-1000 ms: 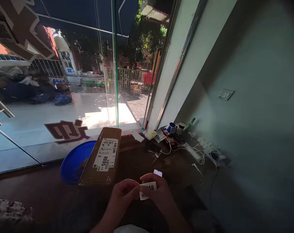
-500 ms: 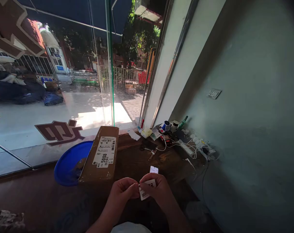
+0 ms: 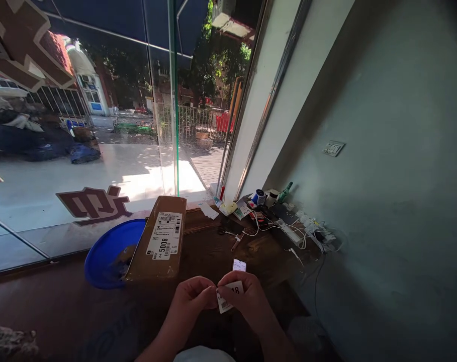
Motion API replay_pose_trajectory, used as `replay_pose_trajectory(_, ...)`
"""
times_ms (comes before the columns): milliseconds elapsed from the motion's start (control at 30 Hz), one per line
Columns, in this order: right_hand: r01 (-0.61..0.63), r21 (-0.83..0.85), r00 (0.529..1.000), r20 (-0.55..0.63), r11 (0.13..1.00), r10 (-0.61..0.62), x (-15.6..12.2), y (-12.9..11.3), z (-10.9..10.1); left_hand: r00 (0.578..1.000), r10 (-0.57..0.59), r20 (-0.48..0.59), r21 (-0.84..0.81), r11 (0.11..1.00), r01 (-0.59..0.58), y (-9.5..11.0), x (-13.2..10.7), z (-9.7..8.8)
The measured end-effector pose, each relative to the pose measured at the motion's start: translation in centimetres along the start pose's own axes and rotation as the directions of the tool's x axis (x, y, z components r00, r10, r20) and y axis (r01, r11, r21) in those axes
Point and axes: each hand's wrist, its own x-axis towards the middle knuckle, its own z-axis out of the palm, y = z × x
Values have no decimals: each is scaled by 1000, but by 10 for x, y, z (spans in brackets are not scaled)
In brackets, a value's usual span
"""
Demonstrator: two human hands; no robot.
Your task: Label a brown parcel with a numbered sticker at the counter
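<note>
Between my two hands is a small white label (image 3: 225, 303) with black digits and a barcode. My right hand (image 3: 247, 296) is closed on it, thumb across its face, covering part of the print. My left hand (image 3: 195, 296) pinches at the label's left edge, its fingertips pressed together against the right hand's; how much of the edge it grips is hidden. Just beyond my hands lies a phone (image 3: 239, 265) with a lit screen. To the left stands a long cardboard box (image 3: 171, 205) bearing a large white shipping label marked 5008.
A blue basin (image 3: 100, 251) sits left of the box, by the glass front (image 3: 130, 151). At the table's back right are a power strip (image 3: 289, 234), tangled white cables, a green bottle (image 3: 286, 192), papers (image 3: 208, 211) and scissors (image 3: 226, 232). A wall (image 3: 394, 201) rises at right.
The whole view has shifted very slightly. Both hands keep nearly the same pose around the label, and nothing has been let go.
</note>
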Motion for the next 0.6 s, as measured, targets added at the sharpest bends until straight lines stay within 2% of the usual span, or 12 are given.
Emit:
replay_pose_trajectory(133, -4, 2, 1000, -1, 1000, 4, -1, -5, 1, 1000, -6, 3, -1, 1000, 6, 1, 1, -1)
replay_pose_trajectory(400, 19, -1, 1000, 11, 1000, -19, 1, 5, 0, 1000, -14, 1, -7, 1000, 14, 2, 0, 0)
replay_pose_trajectory(600, -1, -28, 1000, -8, 1000, 0, -2, -7, 3, 1000, -11, -2, -17, 1000, 11, 8, -2, 5)
